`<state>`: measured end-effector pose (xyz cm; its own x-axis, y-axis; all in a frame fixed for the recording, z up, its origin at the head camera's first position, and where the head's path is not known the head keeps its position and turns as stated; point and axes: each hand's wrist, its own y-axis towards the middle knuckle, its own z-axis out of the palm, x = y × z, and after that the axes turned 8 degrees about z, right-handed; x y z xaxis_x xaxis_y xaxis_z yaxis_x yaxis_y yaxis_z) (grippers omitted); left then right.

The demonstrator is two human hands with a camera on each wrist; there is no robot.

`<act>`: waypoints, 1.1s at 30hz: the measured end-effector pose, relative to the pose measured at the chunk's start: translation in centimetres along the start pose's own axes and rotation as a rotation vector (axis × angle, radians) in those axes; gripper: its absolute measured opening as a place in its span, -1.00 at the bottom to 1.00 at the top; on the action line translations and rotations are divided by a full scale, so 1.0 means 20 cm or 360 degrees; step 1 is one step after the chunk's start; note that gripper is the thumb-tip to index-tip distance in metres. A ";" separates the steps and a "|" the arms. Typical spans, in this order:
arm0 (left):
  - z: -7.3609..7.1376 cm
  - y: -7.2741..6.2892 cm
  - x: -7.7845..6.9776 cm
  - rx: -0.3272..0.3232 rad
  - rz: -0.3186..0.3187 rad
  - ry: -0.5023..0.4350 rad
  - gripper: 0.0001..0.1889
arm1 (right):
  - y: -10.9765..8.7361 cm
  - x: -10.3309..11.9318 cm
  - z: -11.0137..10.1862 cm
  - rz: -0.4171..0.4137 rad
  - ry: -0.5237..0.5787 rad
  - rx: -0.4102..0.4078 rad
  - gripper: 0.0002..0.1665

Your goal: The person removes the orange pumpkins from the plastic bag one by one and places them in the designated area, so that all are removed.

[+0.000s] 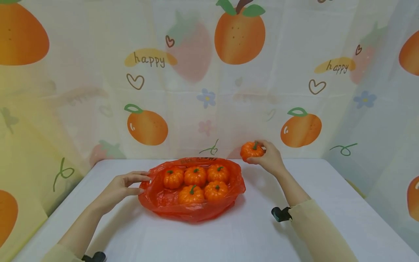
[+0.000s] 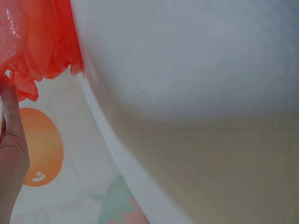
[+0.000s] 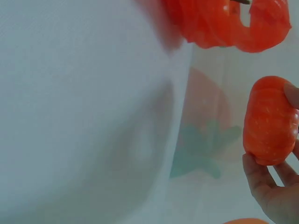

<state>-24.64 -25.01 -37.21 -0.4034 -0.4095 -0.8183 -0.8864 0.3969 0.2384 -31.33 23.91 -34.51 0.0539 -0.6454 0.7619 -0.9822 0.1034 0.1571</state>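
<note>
A red plastic bag point(image 1: 193, 213) sits with its mouth spread wide on the table, and several small orange pumpkins point(image 1: 195, 176) with green stems lie inside it. My left hand point(image 1: 112, 191) is at the bag's left rim, its fairly straight fingertips touching the plastic; the left wrist view shows those fingers point(image 2: 11, 116) against the bag's crinkled edge. Up and to the right of the bag, my right hand point(image 1: 271, 158) holds another small pumpkin point(image 1: 251, 151) by its sides, raised above the table. In the right wrist view, thumb and fingers wrap this pumpkin point(image 3: 270, 121).
The white-covered table point(image 1: 262, 233) stretches around the bag. Behind it hangs a pale curtain point(image 1: 209, 109) printed with fruit, hearts and flowers. A black wrist device point(image 1: 280, 214) sits by the right sleeve, another point(image 1: 95, 257) by the left.
</note>
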 end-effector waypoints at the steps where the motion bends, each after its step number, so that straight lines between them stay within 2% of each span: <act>1: 0.00 0.00 0.00 0.0001 0.0003 0.0000 -0.63 | 0.00 -0.01 0.00 0.0004 -0.0009 -0.0005 -0.12; 10: 0.00 0.00 0.01 -0.0003 0.0021 0.0008 -0.65 | 0.01 -0.12 0.02 0.0077 -0.0009 -0.0007 -0.14; 17: 0.00 0.01 0.01 0.0002 -0.0005 0.0013 -0.65 | 0.01 -0.18 0.03 0.0136 -0.0036 0.0006 -0.13; 33: 0.00 0.01 0.00 0.0003 -0.0002 0.0002 -0.63 | 0.00 -0.26 0.02 0.0282 -0.0099 0.0066 -0.15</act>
<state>-24.77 -24.94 -37.23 -0.4026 -0.4112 -0.8178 -0.8864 0.3982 0.2362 -31.74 26.97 -38.84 -0.1308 -0.6654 0.7349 -0.9819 0.1891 -0.0035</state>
